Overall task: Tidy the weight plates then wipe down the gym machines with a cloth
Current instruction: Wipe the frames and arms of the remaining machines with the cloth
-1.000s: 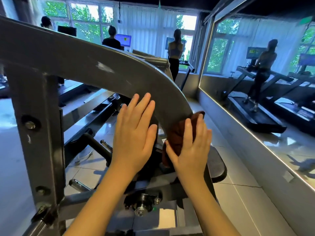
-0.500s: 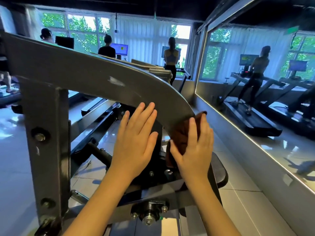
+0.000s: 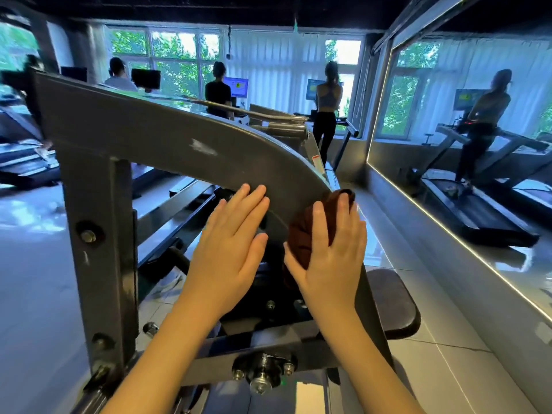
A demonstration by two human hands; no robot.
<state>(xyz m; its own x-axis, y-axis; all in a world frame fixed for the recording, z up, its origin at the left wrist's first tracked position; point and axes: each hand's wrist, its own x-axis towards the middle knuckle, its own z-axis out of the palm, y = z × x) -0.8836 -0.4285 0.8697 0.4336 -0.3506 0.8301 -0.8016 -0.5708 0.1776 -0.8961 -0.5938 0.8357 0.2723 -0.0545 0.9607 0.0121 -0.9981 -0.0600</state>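
Note:
A grey curved steel arm (image 3: pixel 185 150) of a gym machine arches across the view and bends down at the right. My left hand (image 3: pixel 230 249) lies flat against its inner side, fingers straight. My right hand (image 3: pixel 331 258) presses a bunched dark brown cloth (image 3: pixel 301 237) onto the bend of the arm, fingers spread straight over the cloth. Part of the cloth is hidden under my palm. No weight plates show.
A grey upright post (image 3: pixel 98 252) with bolts stands at the left. A black padded seat (image 3: pixel 394 303) sits below right. A wall mirror (image 3: pixel 466 162) runs along the right. People walk on treadmills (image 3: pixel 325 115) by the far windows.
The view has tilted up slightly. My right hand has slid the cloth a little higher along the bend of the arm. My left hand stays flat on the frame.

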